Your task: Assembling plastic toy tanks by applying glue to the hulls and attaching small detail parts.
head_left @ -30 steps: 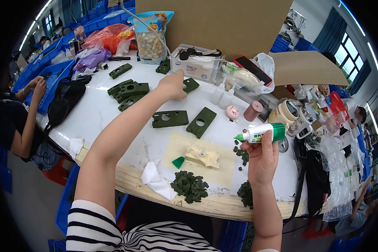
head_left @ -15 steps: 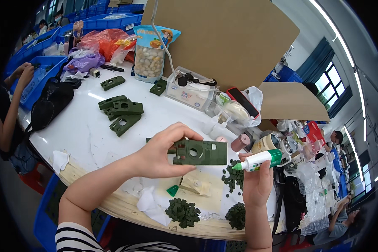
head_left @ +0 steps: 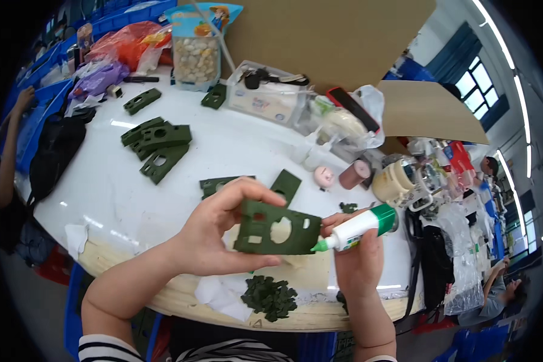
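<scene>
A dark green plastic part (head_left: 301, 232) with a large round hole is gripped by its left end between the thumb and fingers of my left hand (head_left: 214, 232). My right hand (head_left: 363, 259) is closed round a white glue bottle (head_left: 357, 231) with a green base and a green nozzle. The nozzle tip lies at the lower right corner of the part; whether it touches cannot be told. Beneath my hands is a pile of small green pieces (head_left: 269, 298). Just beyond my left hand rest another green part (head_left: 217, 186) and a green plate (head_left: 285, 186).
Several more green parts (head_left: 163, 139) lie at the left of the white table (head_left: 96, 199). Behind stand a bag of nuts (head_left: 196, 57) and a clear plastic box (head_left: 265, 99). Jars (head_left: 395, 181) crowd the right. A crumpled tissue (head_left: 223, 297) lies near the front edge.
The glue bottle has come left and the green part has tilted, bringing the nozzle to the part's right corner. The view has shifted, uncovering the green plate beyond my left hand.
</scene>
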A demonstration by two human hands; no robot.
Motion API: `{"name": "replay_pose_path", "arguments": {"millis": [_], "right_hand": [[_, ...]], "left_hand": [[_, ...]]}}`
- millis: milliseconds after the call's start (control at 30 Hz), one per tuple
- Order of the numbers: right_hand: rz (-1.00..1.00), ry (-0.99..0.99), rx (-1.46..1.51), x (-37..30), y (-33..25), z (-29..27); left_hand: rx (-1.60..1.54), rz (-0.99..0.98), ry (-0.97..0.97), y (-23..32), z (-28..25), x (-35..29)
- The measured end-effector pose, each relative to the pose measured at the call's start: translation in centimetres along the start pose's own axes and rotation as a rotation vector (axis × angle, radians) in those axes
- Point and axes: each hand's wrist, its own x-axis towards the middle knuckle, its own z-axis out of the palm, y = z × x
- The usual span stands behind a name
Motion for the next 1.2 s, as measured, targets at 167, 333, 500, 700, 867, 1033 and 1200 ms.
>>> {"name": "replay_pose_path", "arguments": {"millis": [167,333,500,700,867,1033,1200], "right_hand": [[-0.01,0.194,-0.024,-1.1,-1.1,-0.6],[0.03,0.11,-0.031,-0.4,0.3,-0.4],[0.082,0.173,-0.102,-0.9,-0.9,-2.1],[-0.063,0.14,-0.175,-1.0,-0.1,-1.6],[-0.106,0.106,-0.179,-0.9,-0.4,-1.2],[-0.141,0.09,-0.134,-0.7,-0.6,-0.9],[-0.131,0.063,-0.263,-0.7,-0.9,-1.2]], "left_hand": [[-0.029,-0.01,-0.152,-0.8,1.7,1.5],[0.055,0.02,-0.067,-1.0,0.9,0.2],[-0.056,-0.133,-0.059,-1.0,2.2,1.2],[-0.03,-0.196,-0.037,-0.6,2.2,1.0],[-0.008,-0.218,-0.043,-0.7,1.9,0.7],[-0.034,-0.223,-0.042,-0.9,1.9,0.8],[-0.027,-0.161,-0.119,-1.0,1.6,0.9]]}}
